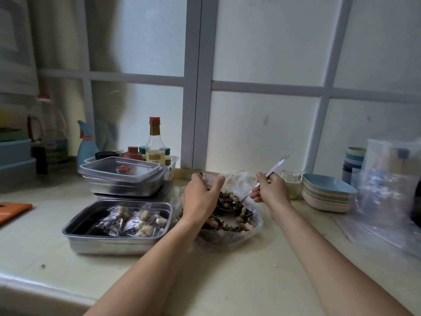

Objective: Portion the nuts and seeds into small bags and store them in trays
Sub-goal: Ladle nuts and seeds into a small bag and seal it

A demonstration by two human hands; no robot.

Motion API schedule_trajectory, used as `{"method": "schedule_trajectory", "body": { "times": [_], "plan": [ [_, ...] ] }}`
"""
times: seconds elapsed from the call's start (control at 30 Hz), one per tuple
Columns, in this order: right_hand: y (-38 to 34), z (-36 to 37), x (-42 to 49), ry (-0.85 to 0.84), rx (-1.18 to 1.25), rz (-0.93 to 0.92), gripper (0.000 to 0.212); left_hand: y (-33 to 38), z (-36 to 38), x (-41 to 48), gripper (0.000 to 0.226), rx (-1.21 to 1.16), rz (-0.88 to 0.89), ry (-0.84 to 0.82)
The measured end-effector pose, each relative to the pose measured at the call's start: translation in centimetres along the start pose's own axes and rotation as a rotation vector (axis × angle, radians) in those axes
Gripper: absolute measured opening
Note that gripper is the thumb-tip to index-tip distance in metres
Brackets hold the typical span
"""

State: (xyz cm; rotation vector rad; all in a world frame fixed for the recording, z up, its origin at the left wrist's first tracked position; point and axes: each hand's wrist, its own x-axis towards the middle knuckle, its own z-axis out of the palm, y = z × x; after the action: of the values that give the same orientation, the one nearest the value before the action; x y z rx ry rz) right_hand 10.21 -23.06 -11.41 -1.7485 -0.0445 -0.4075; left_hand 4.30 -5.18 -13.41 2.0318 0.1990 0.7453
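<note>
Head view, 1 cam, looks fwd and down over a pale counter (250, 281) below a frosted window.

Hands:
- Left hand (200, 197): raised over the work area, fingers and thumb curled round the mouth of a small clear bag (211, 179). Bag is mostly hidden behind the hand, so contents can't be told.
- Right hand (270, 190): fingers closed on the handle of a metal spoon (276, 166). Handle points up and to the right; the bowl end is down in the nut mix.

Task items:
- Large clear bag (248, 233) lies open on the counter, centre, under both hands. Holds peanuts in shell mixed w/ dark striped seeds (227, 215).
- Steel tray (109, 245) just left of the large bag, near the counter's front. Inside: several filled small bags (134, 221), peanuts and dark seeds visible, bunched toward the tray's right side. Exact count unclear.
- Behind that tray: stack of steel trays (123, 188) w/ a clear lid (120, 171) on top.

Other items:
- Sauce bottle (155, 142), red-capped, stands in a white basket (172, 167) behind the stack, among smaller jars.
- Blue spray bottle (86, 144) further left, by the window.
- Glass jar (290, 179) just behind the right hand.
- Stack of pastel dishes (325, 195) to the right of the jar; stack of cups (354, 160) behind them.
- Heap of clear plastic (387, 190) at far right, blurred.
- Orange flat object (13, 209) at left edge, partly cut off.
</note>
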Motion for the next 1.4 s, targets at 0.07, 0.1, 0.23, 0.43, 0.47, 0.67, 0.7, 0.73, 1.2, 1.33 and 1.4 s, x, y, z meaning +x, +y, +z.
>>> {"method": "schedule_trajectory", "body": {
  "times": [0.07,0.1,0.23,0.43,0.47,0.67,0.7,0.73,1.2,1.33,1.4],
  "plan": [
    [-0.4,0.0,-0.2,0.014,-0.045,-0.012,0.026,-0.1,0.0,0.1,0.053,0.017,0.010,-0.007],
    [-0.6,-0.1,-0.3,0.023,-0.053,-0.013,0.026,-0.1,0.1,0.1,0.057,0.027,0.016,-0.012],
    [-1.5,-0.6,-0.2,0.043,-0.059,-0.011,0.027,-0.2,0.2,0.1,0.073,0.056,0.036,-0.039],
    [-2.1,-1.6,0.2,0.074,-0.129,-0.075,0.031,-0.1,-0.1,0.0,0.062,0.084,0.076,-0.070],
    [-2.1,-1.8,0.4,0.089,-0.128,-0.079,0.032,-0.2,-0.2,0.0,0.063,0.086,0.091,-0.085],
    [-2.7,-2.9,0.9,0.212,-0.057,-0.064,0.033,0.3,-0.1,-0.2,0.053,0.167,0.166,-0.217],
    [-2.9,-3.0,0.8,0.229,-0.040,-0.060,0.034,0.4,0.0,-0.3,0.051,0.186,0.173,-0.235],
    [-3.0,-3.0,0.8,0.241,-0.029,-0.059,0.034,0.4,0.0,-0.3,0.049,0.207,0.181,-0.247],
    [-5.5,-1.1,-1.6,0.200,-0.117,-0.602,0.031,1.1,0.2,-1.0,0.039,0.174,0.165,-0.258],
    [-6.2,-0.3,-2.7,0.144,-0.187,-0.961,0.022,1.3,0.1,-0.9,0.034,0.148,0.145,-0.251],
    [-6.6,0.1,-3.4,0.097,-0.209,-1.073,0.020,1.4,0.0,-1.0,0.034,0.124,0.140,-0.226]
  ]
}}
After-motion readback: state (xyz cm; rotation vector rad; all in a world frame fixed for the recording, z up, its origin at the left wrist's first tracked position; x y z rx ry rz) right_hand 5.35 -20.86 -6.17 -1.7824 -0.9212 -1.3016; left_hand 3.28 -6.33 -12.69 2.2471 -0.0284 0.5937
